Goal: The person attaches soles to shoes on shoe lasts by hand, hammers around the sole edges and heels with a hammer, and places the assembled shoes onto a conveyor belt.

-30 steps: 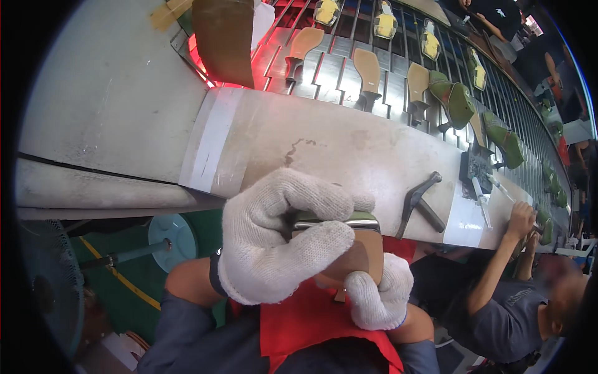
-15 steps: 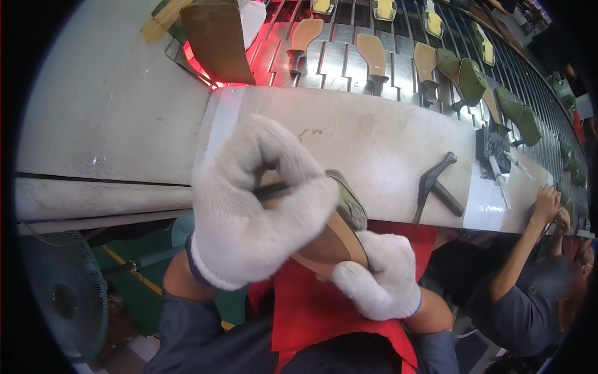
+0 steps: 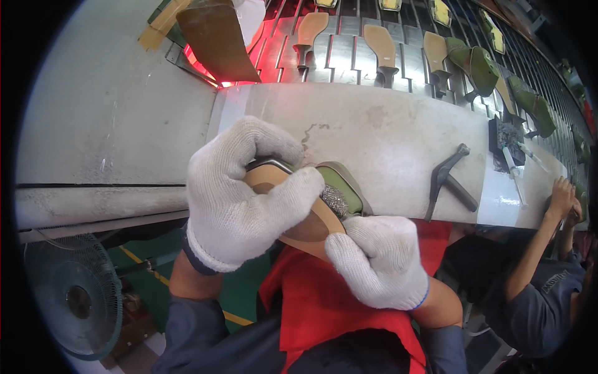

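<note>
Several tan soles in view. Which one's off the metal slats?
The tan sole between the left hand and right hand; the other soles lie on the slats.

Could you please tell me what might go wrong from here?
The knit glove on the left hand might snag on the rough silvery trim close to its thumb. The tan sole, held between the left hand and the right hand, could slip if either gloved grip loosens.

Smooth matt shoe sole [image 3: 305, 229], glossy metal slats [image 3: 342, 59]
</note>
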### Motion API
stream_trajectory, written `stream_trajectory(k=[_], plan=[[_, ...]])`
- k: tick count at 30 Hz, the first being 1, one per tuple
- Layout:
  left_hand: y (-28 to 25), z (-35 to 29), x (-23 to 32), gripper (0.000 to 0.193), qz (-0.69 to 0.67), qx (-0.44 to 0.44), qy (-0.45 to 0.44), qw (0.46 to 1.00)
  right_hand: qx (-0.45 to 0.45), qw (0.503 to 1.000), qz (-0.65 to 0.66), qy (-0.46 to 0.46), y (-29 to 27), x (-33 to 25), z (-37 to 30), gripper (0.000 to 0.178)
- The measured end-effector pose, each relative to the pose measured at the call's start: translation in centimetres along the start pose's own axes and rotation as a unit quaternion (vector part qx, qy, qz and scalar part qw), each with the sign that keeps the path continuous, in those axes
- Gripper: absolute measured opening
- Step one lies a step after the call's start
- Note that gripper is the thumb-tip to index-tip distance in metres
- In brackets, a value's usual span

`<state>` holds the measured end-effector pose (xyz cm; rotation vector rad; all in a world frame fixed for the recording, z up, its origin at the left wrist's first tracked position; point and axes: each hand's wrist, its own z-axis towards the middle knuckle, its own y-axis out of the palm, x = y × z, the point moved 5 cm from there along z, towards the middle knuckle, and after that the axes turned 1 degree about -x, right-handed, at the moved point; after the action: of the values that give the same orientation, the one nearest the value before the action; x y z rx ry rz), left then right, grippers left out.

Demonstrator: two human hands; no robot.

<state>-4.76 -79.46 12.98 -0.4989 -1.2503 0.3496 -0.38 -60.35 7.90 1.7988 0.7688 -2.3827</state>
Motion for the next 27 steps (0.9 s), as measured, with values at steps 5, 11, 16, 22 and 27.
stream_trajectory(k=[5,11,16,22,27], plan=[[1.3,1.2,1.6,0.014,-0.106,-0.025,0.002,0.994,0.109,0.979,-0.164,-0.044,-4.6,-2.4,1.5,0.049],[5.8,3.4,-3.0,0.04,-0.447,-0.042,-0.036,0.893,0.019,0.981,-0.061,0.181,-8.5,-2.2,3.1,0.074],[9.7,-0.5,-15.9,0.038,-0.601,0.082,-0.138,0.783,0.257,0.889,0.334,0.177,-7.3,7.9,-3.2,0.05],[7.5,3.7,-16.8,0.04,-0.437,0.028,-0.033,0.898,0.09,0.965,0.116,0.218,-0.6,10.1,-5.0,0.043],[8.5,3.7,-10.9,0.031,-0.327,-0.059,0.094,0.939,0.053,0.991,-0.103,0.071,-2.0,2.7,3.8,0.046]])
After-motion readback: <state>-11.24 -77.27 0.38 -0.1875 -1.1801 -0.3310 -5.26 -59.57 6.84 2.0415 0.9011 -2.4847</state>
